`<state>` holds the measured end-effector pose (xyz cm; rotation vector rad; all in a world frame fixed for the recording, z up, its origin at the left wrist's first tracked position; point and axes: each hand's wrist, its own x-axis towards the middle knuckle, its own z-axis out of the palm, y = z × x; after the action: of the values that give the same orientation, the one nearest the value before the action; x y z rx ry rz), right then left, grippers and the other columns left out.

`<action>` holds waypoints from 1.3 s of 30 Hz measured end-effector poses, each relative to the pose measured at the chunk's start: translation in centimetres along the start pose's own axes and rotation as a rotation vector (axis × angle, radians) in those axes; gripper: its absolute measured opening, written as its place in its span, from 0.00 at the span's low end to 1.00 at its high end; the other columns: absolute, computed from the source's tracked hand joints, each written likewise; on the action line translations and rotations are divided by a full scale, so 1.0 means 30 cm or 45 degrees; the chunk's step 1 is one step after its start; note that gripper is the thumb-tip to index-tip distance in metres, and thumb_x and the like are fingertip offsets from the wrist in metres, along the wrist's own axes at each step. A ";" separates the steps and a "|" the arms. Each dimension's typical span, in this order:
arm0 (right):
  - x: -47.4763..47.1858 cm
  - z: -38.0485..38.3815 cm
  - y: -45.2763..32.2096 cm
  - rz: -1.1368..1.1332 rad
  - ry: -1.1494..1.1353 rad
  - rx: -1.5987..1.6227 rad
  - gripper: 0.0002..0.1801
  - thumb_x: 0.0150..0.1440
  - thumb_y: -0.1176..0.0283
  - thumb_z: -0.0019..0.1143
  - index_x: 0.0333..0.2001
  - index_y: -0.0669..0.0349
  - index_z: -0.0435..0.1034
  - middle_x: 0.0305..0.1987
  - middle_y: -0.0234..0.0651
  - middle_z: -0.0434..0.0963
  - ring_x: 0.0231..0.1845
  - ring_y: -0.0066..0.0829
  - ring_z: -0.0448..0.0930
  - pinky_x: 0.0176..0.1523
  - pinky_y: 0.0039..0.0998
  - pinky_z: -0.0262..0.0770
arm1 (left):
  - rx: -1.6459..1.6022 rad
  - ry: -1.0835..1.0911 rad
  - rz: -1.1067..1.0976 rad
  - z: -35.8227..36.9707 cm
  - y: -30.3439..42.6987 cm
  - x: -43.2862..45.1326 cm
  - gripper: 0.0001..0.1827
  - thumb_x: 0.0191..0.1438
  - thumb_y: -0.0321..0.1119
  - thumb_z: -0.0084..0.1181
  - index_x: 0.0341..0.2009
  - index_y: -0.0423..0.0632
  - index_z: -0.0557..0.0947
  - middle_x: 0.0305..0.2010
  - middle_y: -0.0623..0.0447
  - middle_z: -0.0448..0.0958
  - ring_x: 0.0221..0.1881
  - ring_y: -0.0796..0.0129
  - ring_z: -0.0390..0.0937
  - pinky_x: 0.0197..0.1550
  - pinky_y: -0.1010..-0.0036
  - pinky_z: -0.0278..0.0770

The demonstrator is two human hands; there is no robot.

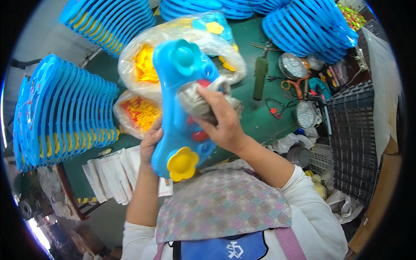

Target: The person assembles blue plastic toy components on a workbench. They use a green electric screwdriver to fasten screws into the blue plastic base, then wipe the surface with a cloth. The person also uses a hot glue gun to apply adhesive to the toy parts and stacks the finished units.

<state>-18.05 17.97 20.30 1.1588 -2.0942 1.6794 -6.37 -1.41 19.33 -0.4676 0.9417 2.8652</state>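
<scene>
A blue plastic toy panel (170, 107) is held up in front of me above the green table. It carries a yellow flower piece (182, 163) at the near end and a turquoise flower piece (184, 55) at the far end, with red parts between. My left hand (151, 141) grips the panel's left edge, its fingers partly hidden behind it. A crumpled grey-white cloth (196, 100) is bunched in my right hand (224, 120) and lies against the panel's face, covering part of the middle.
Stacks of blue panels (71, 107) line the left, with another stack (305, 29) at the back right. Plastic bags hold yellow parts (144, 65) and small red and yellow pieces (141, 113). An electric screwdriver (260, 78), tape rolls (292, 66) and a black crate (352, 139) are to the right.
</scene>
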 end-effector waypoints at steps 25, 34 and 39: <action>-0.061 -0.196 0.130 0.519 -0.650 -0.181 0.25 0.49 0.81 0.58 0.53 0.58 0.71 0.51 0.41 0.72 0.51 0.45 0.76 0.53 0.38 0.74 | -0.246 0.198 0.509 -0.003 0.203 -0.080 0.30 0.64 0.54 0.42 0.64 0.50 0.68 0.62 0.45 0.72 0.57 0.52 0.76 0.55 0.49 0.78; -0.372 -0.154 0.338 0.647 -0.727 -0.294 0.25 0.51 0.77 0.60 0.55 0.60 0.69 0.51 0.42 0.71 0.51 0.46 0.75 0.53 0.38 0.73 | -0.067 0.076 0.956 0.050 0.223 -0.135 0.31 0.66 0.58 0.38 0.61 0.48 0.70 0.53 0.44 0.78 0.46 0.54 0.82 0.46 0.53 0.84; -0.084 -0.048 0.004 0.122 -0.177 0.037 0.33 0.46 0.78 0.68 0.58 0.63 0.68 0.55 0.46 0.73 0.53 0.44 0.76 0.55 0.36 0.74 | -0.036 0.354 0.882 0.081 0.214 -0.117 0.28 0.67 0.53 0.41 0.60 0.45 0.71 0.49 0.43 0.81 0.41 0.57 0.84 0.41 0.56 0.86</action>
<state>-16.90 20.38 19.16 1.2360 -2.2485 1.7218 -4.81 -5.10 25.91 -0.6657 1.3288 3.4892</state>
